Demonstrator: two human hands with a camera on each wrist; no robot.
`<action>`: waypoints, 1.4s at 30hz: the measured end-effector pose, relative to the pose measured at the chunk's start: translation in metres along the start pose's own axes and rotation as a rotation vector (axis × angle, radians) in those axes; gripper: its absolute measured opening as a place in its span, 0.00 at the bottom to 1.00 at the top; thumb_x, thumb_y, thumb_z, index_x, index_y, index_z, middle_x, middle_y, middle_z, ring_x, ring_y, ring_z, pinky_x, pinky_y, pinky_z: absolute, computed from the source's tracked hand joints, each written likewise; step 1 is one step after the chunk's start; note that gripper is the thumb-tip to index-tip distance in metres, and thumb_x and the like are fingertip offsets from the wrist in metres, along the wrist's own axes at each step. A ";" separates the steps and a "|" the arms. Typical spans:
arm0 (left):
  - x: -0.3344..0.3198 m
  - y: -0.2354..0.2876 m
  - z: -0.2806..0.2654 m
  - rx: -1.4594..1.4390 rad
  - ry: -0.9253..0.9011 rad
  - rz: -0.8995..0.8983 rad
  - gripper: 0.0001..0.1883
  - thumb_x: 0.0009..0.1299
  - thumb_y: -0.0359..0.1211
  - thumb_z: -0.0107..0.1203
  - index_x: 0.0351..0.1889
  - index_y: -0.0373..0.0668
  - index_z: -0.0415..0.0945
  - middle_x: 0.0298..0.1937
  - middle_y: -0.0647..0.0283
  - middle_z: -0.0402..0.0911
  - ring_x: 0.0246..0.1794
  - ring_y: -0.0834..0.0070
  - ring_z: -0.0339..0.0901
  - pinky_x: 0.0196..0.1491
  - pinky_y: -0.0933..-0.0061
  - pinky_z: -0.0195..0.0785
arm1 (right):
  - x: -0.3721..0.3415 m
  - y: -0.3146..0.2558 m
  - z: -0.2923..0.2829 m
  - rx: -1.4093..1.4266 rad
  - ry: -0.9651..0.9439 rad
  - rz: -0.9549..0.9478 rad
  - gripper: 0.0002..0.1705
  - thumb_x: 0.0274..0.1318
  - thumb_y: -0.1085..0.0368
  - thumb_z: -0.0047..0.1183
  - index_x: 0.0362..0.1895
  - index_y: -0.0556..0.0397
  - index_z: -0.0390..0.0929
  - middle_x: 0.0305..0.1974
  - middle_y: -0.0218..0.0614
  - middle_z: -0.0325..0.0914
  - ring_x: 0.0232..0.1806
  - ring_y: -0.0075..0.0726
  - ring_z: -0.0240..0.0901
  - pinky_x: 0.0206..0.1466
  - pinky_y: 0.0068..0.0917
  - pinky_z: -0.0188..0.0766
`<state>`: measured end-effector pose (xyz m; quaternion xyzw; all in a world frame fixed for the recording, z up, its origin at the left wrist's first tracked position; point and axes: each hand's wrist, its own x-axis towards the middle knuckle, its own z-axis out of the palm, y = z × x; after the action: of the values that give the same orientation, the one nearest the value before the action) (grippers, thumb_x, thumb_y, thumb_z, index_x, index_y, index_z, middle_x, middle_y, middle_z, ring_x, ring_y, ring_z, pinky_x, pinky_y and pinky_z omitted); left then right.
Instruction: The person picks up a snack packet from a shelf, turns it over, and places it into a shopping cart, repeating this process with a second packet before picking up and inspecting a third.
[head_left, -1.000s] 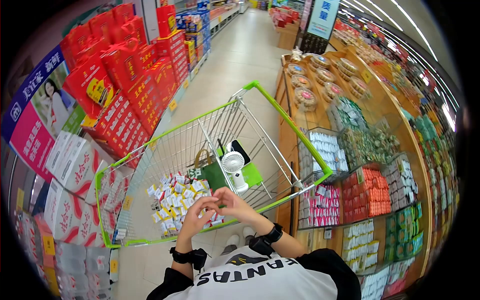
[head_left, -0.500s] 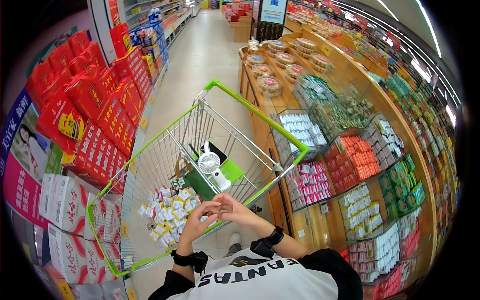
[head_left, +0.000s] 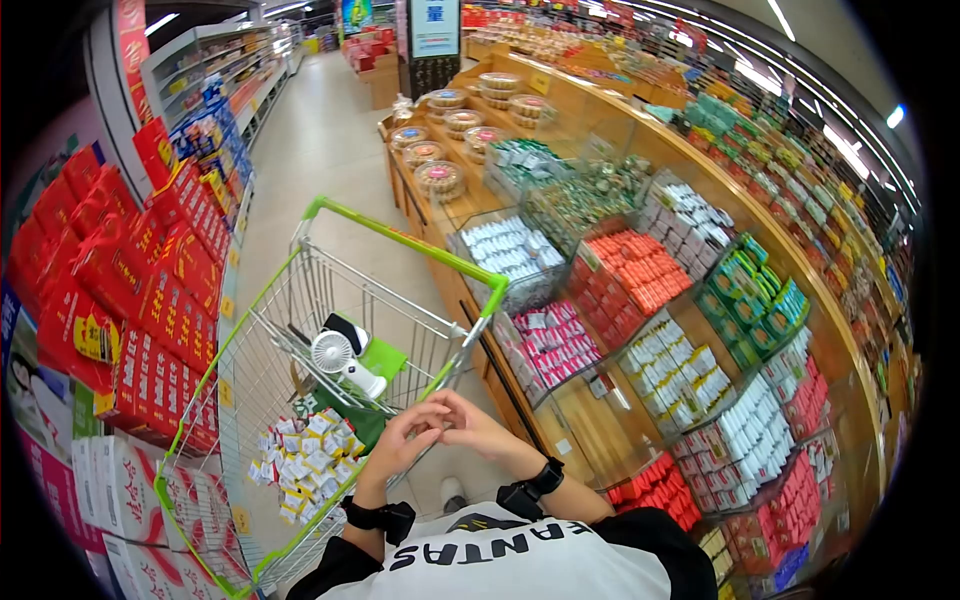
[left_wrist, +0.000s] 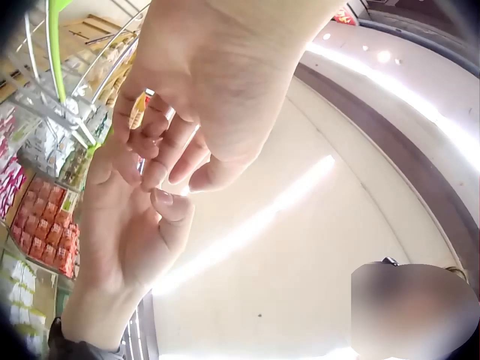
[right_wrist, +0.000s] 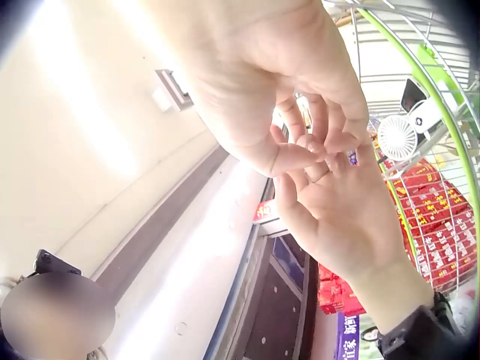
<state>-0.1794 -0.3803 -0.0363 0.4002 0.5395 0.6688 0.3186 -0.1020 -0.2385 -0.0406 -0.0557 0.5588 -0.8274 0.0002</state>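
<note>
In the head view my left hand (head_left: 402,440) and right hand (head_left: 478,428) meet in front of the chest, over the near side of a shopping cart (head_left: 405,239) with a green rim. Their fingers are loosely bent and the fingertips touch one another. Both wrist views show the left hand (left_wrist: 217,82) and right hand (right_wrist: 270,82) with no object between the fingers. Inside the cart lie a white handheld fan (head_left: 334,352), a dark green bag (head_left: 366,424) and a pile of small white-and-yellow packets (head_left: 305,465).
On the right runs a wooden display shelf (head_left: 585,425) with clear bins of wrapped snacks and round tubs (head_left: 440,180) on top. Red gift boxes (head_left: 150,370) and white cartons (head_left: 120,490) are stacked at the left. A tiled aisle (head_left: 310,130) stretches ahead.
The view has turned to the right, so the cart, its contents and the red boxes shift left and more of the snack bins shows. The hands stay together at the fingertips.
</note>
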 end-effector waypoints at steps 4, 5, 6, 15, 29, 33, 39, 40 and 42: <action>0.014 -0.015 0.030 0.048 -0.094 -0.010 0.18 0.56 0.23 0.46 0.46 0.39 0.67 0.33 0.68 0.71 0.27 0.86 0.62 0.30 0.86 0.55 | -0.034 -0.007 -0.016 0.100 0.110 -0.003 0.26 0.39 0.75 0.46 0.48 0.54 0.58 0.41 0.33 0.65 0.45 0.26 0.64 0.45 0.22 0.61; 0.016 -0.016 0.037 0.048 -0.115 -0.018 0.18 0.56 0.23 0.46 0.46 0.39 0.67 0.33 0.68 0.71 0.27 0.86 0.62 0.30 0.86 0.55 | -0.043 -0.009 -0.019 0.087 0.119 -0.007 0.26 0.39 0.75 0.45 0.48 0.54 0.58 0.41 0.34 0.65 0.44 0.27 0.64 0.46 0.23 0.61; 0.017 -0.018 0.042 0.080 -0.173 -0.049 0.18 0.56 0.21 0.46 0.46 0.38 0.66 0.36 0.66 0.70 0.31 0.84 0.64 0.35 0.83 0.57 | -0.052 -0.011 -0.022 0.072 0.126 -0.009 0.26 0.39 0.75 0.45 0.48 0.54 0.58 0.41 0.34 0.65 0.44 0.27 0.64 0.46 0.23 0.61; 0.020 -0.020 0.117 0.102 -0.259 -0.073 0.18 0.51 0.18 0.44 0.42 0.38 0.64 0.35 0.67 0.69 0.34 0.82 0.66 0.39 0.82 0.57 | -0.120 -0.018 -0.038 -0.006 0.189 -0.080 0.25 0.39 0.74 0.44 0.47 0.55 0.58 0.41 0.34 0.64 0.46 0.27 0.63 0.48 0.23 0.60; 0.024 -0.031 0.220 0.031 -0.380 -0.079 0.15 0.53 0.18 0.45 0.39 0.40 0.64 0.32 0.68 0.68 0.34 0.82 0.68 0.41 0.81 0.60 | -0.216 -0.019 -0.068 -0.126 0.393 -0.125 0.23 0.35 0.76 0.41 0.44 0.55 0.60 0.39 0.33 0.60 0.43 0.26 0.61 0.45 0.21 0.59; 0.033 -0.045 0.244 -0.009 -0.442 -0.056 0.15 0.53 0.18 0.45 0.39 0.40 0.64 0.34 0.67 0.67 0.36 0.81 0.67 0.42 0.79 0.60 | -0.242 -0.022 -0.076 -0.026 0.491 -0.173 0.24 0.37 0.76 0.40 0.46 0.56 0.60 0.40 0.32 0.63 0.45 0.26 0.62 0.49 0.21 0.59; 0.056 -0.056 0.279 -0.116 -0.559 -0.112 0.17 0.53 0.16 0.41 0.41 0.40 0.62 0.34 0.66 0.67 0.35 0.80 0.67 0.39 0.80 0.60 | -0.275 -0.039 -0.084 0.035 0.695 -0.206 0.22 0.39 0.76 0.40 0.45 0.54 0.61 0.38 0.30 0.65 0.43 0.23 0.62 0.46 0.18 0.58; 0.059 -0.056 0.283 -0.117 -0.582 -0.133 0.17 0.53 0.16 0.39 0.41 0.40 0.61 0.34 0.66 0.68 0.34 0.81 0.66 0.38 0.80 0.60 | -0.279 -0.041 -0.085 0.038 0.714 -0.213 0.22 0.39 0.76 0.40 0.45 0.54 0.61 0.38 0.30 0.65 0.43 0.23 0.62 0.46 0.18 0.58; 0.066 -0.059 0.292 -0.114 -0.618 -0.147 0.18 0.53 0.15 0.38 0.41 0.40 0.61 0.34 0.65 0.67 0.34 0.81 0.66 0.37 0.81 0.59 | -0.287 -0.046 -0.088 0.030 0.782 -0.233 0.21 0.41 0.74 0.40 0.45 0.53 0.61 0.37 0.29 0.65 0.39 0.22 0.63 0.42 0.17 0.59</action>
<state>0.0452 -0.1753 -0.0524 0.5256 0.4063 0.5201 0.5368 0.1780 -0.1219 -0.0571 0.2001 0.4945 -0.7889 -0.3051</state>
